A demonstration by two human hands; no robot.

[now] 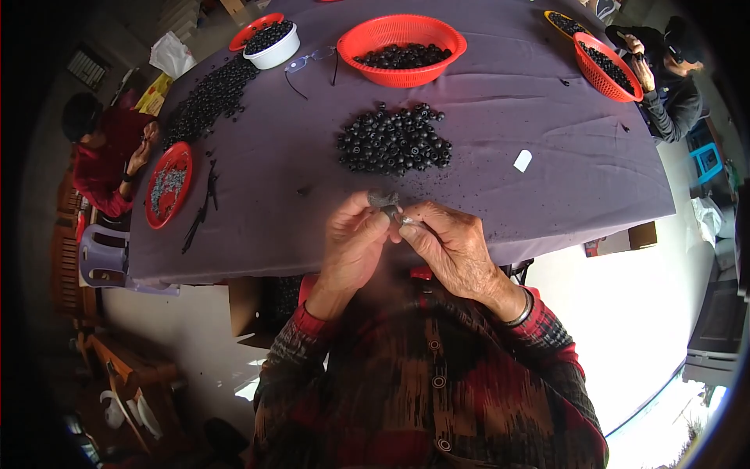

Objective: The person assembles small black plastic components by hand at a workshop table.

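My left hand (355,242) and my right hand (449,246) meet in front of me at the near edge of the table, both with fingers pinched together. A small dark piece (393,209) shows between the fingertips of my left hand; its exact kind is too small to tell. Dark grey material covers the tip of my left index finger. The thumb and index finger of my right hand press on a tiny shiny bit against that piece. Just beyond my hands lies a pile of small black round parts (394,141) with holes in them.
A purple-grey cloth covers the table (500,109). On it stand a red basket (402,31) of black parts, a white bowl (273,48), a red plate (169,186) of grey scraps, slim black tools (205,205) and a white tag (523,161). Co-workers sit at left and right.
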